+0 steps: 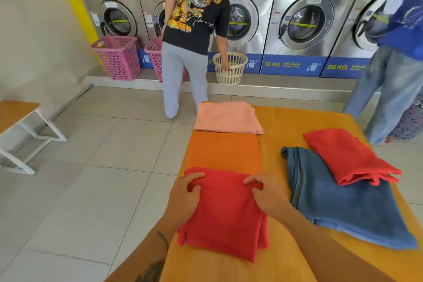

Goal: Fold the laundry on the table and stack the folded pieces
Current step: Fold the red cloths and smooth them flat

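A folded red cloth (pixel 225 217) lies on the near left part of the wooden table (pixel 293 121). My left hand (pixel 186 192) pinches its far left corner and my right hand (pixel 266 192) pinches its far right corner. Just beyond it lies a folded orange piece (pixel 224 151), and past that a folded pink piece (pixel 227 118). To the right, blue jeans (pixel 343 204) are spread flat, with another red garment (pixel 345 155) lying loosely across their far end.
A person in a black shirt (pixel 194 14) bends over a cream basket (pixel 230 67) beyond the table. A second person in blue (pixel 393 71) stands at the right. Washing machines line the back wall, pink baskets (pixel 119 57) at left, a bench (pixel 16 112) far left.
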Demonstrator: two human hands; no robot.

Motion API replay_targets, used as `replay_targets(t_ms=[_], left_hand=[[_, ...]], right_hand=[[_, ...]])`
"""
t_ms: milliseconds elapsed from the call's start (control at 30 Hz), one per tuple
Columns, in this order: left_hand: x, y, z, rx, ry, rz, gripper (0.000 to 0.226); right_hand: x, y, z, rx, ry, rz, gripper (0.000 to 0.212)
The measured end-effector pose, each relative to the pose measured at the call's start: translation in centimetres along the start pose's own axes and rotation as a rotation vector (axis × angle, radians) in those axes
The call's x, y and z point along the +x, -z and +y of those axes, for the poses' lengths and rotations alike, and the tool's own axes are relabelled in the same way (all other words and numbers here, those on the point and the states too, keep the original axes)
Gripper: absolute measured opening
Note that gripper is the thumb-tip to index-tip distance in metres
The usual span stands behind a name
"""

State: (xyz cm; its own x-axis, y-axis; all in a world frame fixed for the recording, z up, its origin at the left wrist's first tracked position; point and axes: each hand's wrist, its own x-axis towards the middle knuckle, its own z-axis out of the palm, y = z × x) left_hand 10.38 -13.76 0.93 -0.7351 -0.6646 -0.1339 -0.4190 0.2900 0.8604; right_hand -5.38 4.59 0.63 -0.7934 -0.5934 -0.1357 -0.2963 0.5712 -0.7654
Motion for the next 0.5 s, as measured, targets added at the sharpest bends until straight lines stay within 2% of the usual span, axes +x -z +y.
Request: replay_targets(t_ms=[100,233,367,500], left_hand=[[1.2,0.3,-1.3,0.087,0.063,-0.093,0.044],[1.6,0.2,-3.1,0.144,0.134,-0.196,0.054],[1.6,0.1,-3.9,0.156,0.101,-0.207,0.054],[2.1,0.1,-3.7,0.151,0.087,-0.207,0.053]], right_hand=[[0.9,-1.2,0.4,-0.108,-0.053,-0.128,0.04],[0.9,-1.9,1.5,-0.298,-0.154,-0.309,0.062],[0.4,-2.3,1.7,-0.392,-0.165,-0.344,0.069],[0.5,-1.9,1.6,-0.329,-0.167,-0.295,0.063]])
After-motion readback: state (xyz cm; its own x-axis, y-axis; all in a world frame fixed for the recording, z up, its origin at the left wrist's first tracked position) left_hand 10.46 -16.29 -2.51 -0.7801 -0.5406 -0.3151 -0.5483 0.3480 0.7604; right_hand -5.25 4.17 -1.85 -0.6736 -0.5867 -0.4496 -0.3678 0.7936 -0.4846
